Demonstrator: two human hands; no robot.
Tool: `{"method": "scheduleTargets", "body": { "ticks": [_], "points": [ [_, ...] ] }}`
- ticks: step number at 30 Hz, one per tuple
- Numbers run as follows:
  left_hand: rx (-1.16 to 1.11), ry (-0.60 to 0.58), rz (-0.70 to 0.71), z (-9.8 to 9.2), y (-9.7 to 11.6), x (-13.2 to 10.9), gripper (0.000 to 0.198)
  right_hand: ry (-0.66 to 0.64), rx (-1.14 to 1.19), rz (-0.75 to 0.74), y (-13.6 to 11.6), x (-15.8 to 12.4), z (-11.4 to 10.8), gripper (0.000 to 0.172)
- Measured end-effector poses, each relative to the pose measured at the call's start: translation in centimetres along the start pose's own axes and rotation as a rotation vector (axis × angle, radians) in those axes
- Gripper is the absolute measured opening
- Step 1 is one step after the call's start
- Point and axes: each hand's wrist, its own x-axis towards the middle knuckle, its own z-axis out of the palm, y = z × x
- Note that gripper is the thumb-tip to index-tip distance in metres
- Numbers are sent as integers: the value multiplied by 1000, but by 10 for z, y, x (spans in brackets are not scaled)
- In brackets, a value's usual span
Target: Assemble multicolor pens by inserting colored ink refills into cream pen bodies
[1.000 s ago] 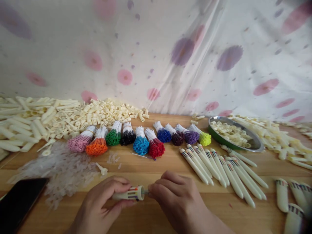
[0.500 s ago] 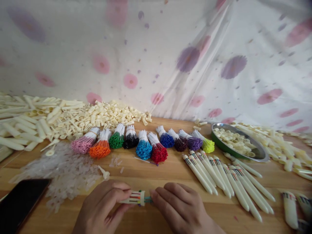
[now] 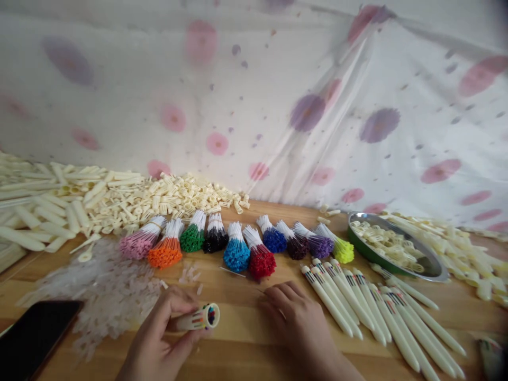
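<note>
My left hand (image 3: 164, 330) is closed around a cream slotted pen barrel top (image 3: 196, 319). The round open end points right, with several coloured slider tips inside and small coloured knobs in the slots. To the right, my right hand (image 3: 291, 317) is low over the table, fingers curled and blurred; a thin dark sliver shows at the fingertips, too small to name. Just beyond lies a single loose refill (image 3: 233, 272), in front of the light blue bundle (image 3: 236, 253) and the red bundle (image 3: 260, 256) of white sticks with coloured ends.
Finished-looking multicolour pens (image 3: 357, 301) lie in a row at right, beside a green-sided metal bowl (image 3: 434, 271) of cream parts. Cream barrels (image 3: 51, 217) and small parts (image 3: 178, 193) are heaped at back left. Translucent pieces (image 3: 107, 291) and a black phone (image 3: 37, 336) lie nearer.
My right hand has left the barrel top and moved right, away from the blue-green part it gripped there. My left hand has turned the barrel's open end into view. The camera has tilted slightly up.
</note>
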Motion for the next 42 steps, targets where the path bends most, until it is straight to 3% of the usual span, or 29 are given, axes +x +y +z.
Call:
{"method": "scheduleTargets", "body": {
  "ticks": [4, 9, 14, 19, 22, 26, 30, 33, 36, 42],
  "points": [
    [-170, 93, -121, -4, 3, 10, 19, -56, -49, 48, 5, 1, 9, 27],
    [-407, 392, -378, -23, 22, 44, 30, 49, -78, 34, 6, -1, 7, 32],
    [-525, 605, -334, -60, 32, 79, 28, 138, -31, -46, -2, 16, 2, 28],
    [-561, 724, -264, -97, 40, 93, 27, -15, 45, -52, -42, 74, -8, 12],
    [-490, 687, -226, -115, 43, 95, 29, -111, 37, 27, -69, 124, -5, 11],
    [-272, 560, -229, -142, 44, 99, 40, -144, 27, 124, -88, 188, 20, 16],
    [15, 396, -267, -171, 42, 100, 41, -256, 54, 186, -102, 216, 50, 22],
    [269, 261, -267, -188, 40, 96, 38, -305, 89, 131, -120, 209, 56, 20],
    [363, 173, -274, -196, 41, 91, 36, -330, 107, 59, -136, 187, 49, 14],
    [439, 62, -262, -187, 45, 89, 31, -439, 50, 45, -143, 127, 43, 10]
  ]
}}
